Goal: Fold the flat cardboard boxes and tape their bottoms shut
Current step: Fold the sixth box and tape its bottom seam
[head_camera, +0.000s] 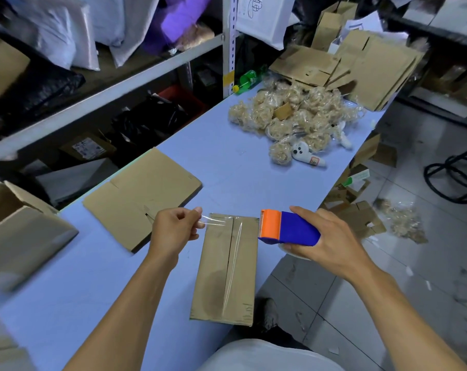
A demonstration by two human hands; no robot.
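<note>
1. Our left hand [173, 228] has a pinch grip on the free end of the clear tape [213, 223]; our right hand [326, 238] wraps its grip round the blue-and-orange tape dispenser [288, 228].
2. The tape stretches between them, above the far end of the folded box [227, 269], which lies on the table [227, 162] with its flap seam up.
3. We judge the tape thin, sticky and easily creased: keep it taut.
4. The box looks light and stiff and may slide; press on a flap.
5. A flat cardboard [141, 196] waits just left.
</note>
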